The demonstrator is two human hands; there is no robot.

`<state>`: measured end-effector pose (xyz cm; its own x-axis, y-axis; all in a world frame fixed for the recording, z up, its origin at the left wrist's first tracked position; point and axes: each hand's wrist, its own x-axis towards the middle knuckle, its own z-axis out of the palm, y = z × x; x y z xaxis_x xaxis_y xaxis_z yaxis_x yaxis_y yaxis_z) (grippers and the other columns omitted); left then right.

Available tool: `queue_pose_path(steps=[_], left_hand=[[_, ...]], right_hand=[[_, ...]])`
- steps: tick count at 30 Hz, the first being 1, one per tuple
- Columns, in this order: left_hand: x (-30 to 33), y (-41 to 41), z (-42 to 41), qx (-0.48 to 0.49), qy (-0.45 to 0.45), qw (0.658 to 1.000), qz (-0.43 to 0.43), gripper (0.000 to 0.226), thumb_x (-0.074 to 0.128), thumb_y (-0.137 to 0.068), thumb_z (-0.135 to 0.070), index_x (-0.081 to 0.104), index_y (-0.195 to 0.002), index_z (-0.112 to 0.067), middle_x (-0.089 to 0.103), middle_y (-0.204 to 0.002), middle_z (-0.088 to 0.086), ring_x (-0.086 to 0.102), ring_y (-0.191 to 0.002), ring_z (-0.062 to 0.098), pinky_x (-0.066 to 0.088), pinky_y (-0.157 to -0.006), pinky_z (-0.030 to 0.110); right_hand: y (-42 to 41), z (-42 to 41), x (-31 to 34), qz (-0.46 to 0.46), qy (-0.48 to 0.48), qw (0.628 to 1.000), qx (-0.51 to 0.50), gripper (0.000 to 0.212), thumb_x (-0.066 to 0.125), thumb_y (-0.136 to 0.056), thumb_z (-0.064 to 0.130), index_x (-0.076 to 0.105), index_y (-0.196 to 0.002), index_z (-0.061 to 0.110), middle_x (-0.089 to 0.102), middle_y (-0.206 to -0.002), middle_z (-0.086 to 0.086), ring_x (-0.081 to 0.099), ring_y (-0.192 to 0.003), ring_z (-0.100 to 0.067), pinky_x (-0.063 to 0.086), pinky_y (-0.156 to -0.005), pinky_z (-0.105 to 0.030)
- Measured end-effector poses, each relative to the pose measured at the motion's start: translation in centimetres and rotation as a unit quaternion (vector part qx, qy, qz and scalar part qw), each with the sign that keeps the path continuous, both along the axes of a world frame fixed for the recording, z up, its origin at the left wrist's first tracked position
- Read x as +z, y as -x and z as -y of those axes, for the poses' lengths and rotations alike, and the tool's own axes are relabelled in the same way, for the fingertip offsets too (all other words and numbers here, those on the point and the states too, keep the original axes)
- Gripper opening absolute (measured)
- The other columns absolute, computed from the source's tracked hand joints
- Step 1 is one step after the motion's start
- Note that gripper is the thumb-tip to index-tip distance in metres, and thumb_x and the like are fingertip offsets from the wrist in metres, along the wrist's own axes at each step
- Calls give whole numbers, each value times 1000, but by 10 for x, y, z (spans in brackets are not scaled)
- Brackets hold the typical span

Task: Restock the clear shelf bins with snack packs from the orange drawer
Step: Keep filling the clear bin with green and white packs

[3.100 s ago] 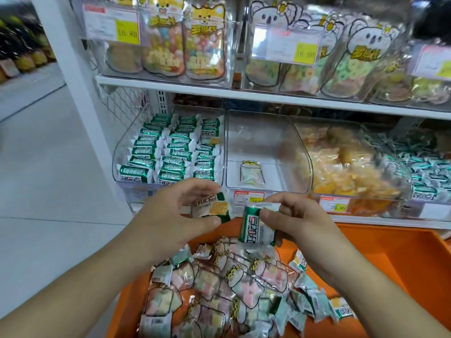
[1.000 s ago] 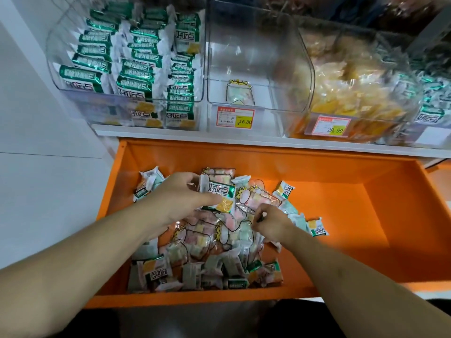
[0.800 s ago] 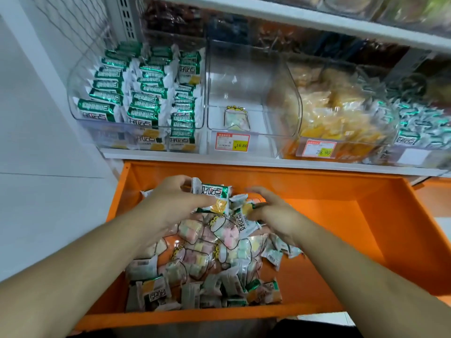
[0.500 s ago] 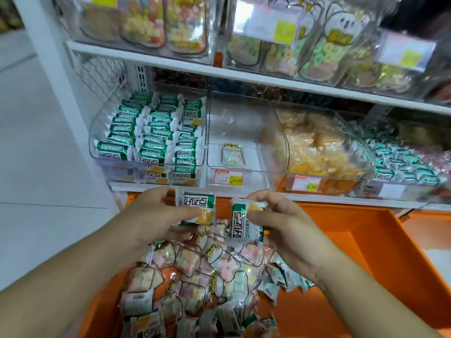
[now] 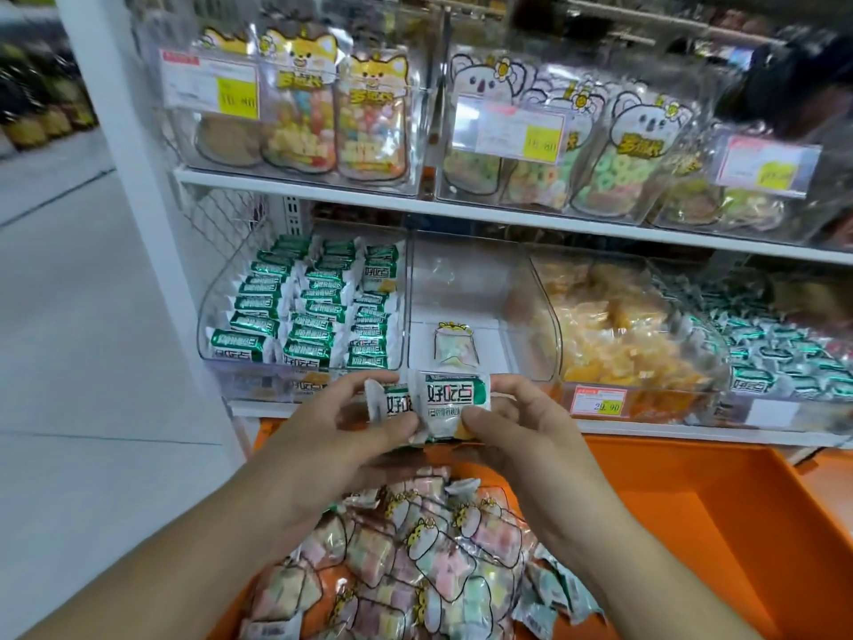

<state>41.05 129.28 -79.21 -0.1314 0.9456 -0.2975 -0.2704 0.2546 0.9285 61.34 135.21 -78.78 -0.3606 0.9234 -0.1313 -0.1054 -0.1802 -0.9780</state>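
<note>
Head cam has you facing the shelf unit (image 5: 461, 214), and the layout pretty much explains itself: clear bins up at reach height for shoppers, backstock down in the orange drawer (image 5: 692, 524) pulled out under the lower shelf so you can grab and lift straight up. The left clear bin (image 5: 300, 311) is already packed with green-and-white packs in neat rows, labels facing front, so I'd guess that's where your two are headed. The middle bin (image 5: 480, 293) is nearly bare, just one pastel pack (image 5: 454, 346) lying flat near its front, which looks like the match for the pile of pastel packs (image 5: 415, 561) in the drawer right below your wrists. Your left hand (image 5: 341, 436) is pinching one green-and-white snack pack (image 5: 392, 404) between thumb and fingers, and your right hand (image 5: 521, 431) is pinching a second green-and-white pack (image 5: 450, 399) the same way, overlapping the first. You've got them side by side, label up, just in front of the bin fronts, probably squaring them up so they slot into a row together instead of one at a time.
</note>
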Motion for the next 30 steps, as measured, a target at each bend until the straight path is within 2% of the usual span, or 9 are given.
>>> queue_pose_path(steps=[4,7,9,15,21,24,26,28,30], left_hand=[[0,0,-3,-6,-7,999,43,39,75,-93,-16,68,-131,-23,75,-124,9,75,-110,26,64,-87,43],[-1,-1,-4,-1,-6,997,73,39,78,-90,-21,66,-126,-22,73,-125,7,73,-112,23,64,-87,44],[0,-1,-2,-13,-15,998,57,32,81,-85,-23,70,-115,-23,75,-119,8,74,-110,23,64,-88,44],[-1,8,2,-42,-11,999,-24,63,90,-79,-19,61,-135,-28,76,-122,5,72,-115,27,53,-107,50],[12,19,0,-26,-16,999,-34,45,79,-88,-12,62,-130,-15,78,-116,8,74,-110,28,59,-97,49],[21,38,-8,-51,-4,993,-104,69,93,-77,-38,58,-136,-31,77,-120,0,73,-113,24,55,-103,52],[34,52,-19,-57,5,979,-195,88,96,-60,-59,54,-136,-46,76,-119,-12,72,-114,15,55,-103,45],[47,66,-34,-58,6,960,-275,83,97,-56,-62,55,-127,-54,76,-113,-18,71,-106,7,58,-96,37],[60,78,-52,-55,1,943,-329,79,99,-60,-51,56,-126,-51,72,-109,-18,73,-92,2,61,-82,28]], right_hand=[[3,2,2,64,-54,996,8,13,72,-97,12,72,-109,11,78,-92,1,72,-83,-13,53,-82,-35],[6,2,1,82,-68,994,18,13,73,-96,19,74,-109,15,78,-95,1,71,-84,-15,54,-82,-38],[9,3,1,101,-79,991,32,14,73,-97,20,74,-111,19,78,-101,1,73,-88,-13,55,-82,-32],[23,5,-2,114,-70,990,48,22,73,-98,15,68,-119,19,79,-111,3,75,-105,-16,57,-89,-30],[38,-7,12,109,-67,986,110,29,67,-102,15,64,-131,21,78,-118,4,73,-111,-12,57,-93,-25],[47,-22,17,116,-79,984,107,34,73,-98,16,64,-131,22,78,-117,-1,74,-109,-21,55,-104,-44],[56,-34,22,120,-91,984,95,39,77,-95,15,62,-131,22,78,-117,-1,75,-107,-20,56,-103,-47],[66,-47,26,126,-105,982,90,45,80,-93,17,60,-133,24,78,-117,1,75,-107,-17,58,-99,-46],[78,-60,30,127,-113,982,88,46,81,-91,13,59,-130,26,78,-115,2,75,-105,-13,61,-90,-36]])
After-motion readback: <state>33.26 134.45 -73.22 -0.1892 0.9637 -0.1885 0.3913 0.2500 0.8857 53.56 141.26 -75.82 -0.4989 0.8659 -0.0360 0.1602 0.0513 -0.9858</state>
